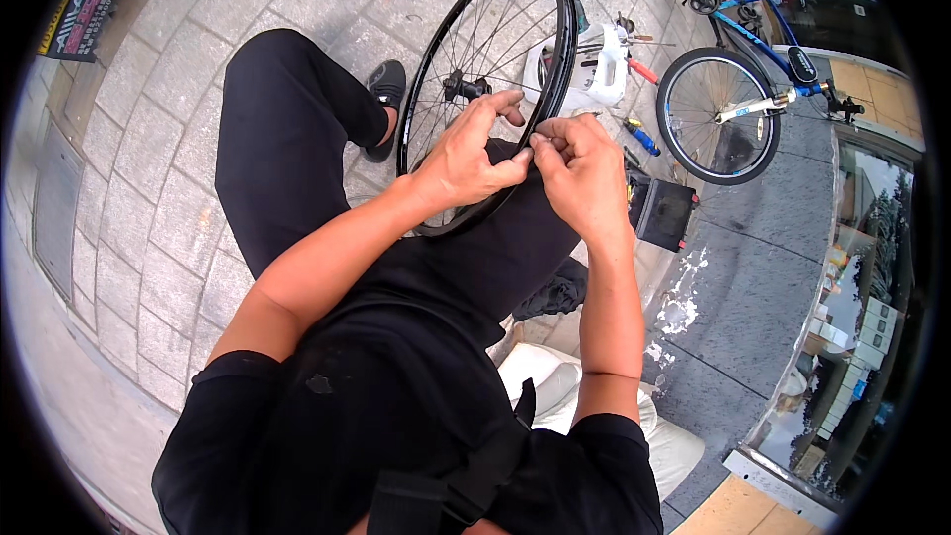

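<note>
A bicycle wheel (568, 30) with a black rim, thin spokes and a dark hub stands tilted between my knees, its near part against my right thigh. No tyre shows clearly on it. My left hand (466, 156) is at the spoke side of the rim, fingers spread apart, the thumb reaching to the rim close to my right thumb. Against the rim's outer edge, my right hand (580, 170) has thumb and forefinger pressed together and the other fingers curled. Whatever lies in that pinch is too small or hidden to make out.
Beyond the wheel a white tray (606, 89) holds tools, with a red-handled screwdriver (642, 70) beside it. A blue-handled tool (642, 137) and a black case (666, 213) lie at right. A blue bicycle (738, 25) stands farther right. Dark cloth (555, 292) lies beside my right thigh.
</note>
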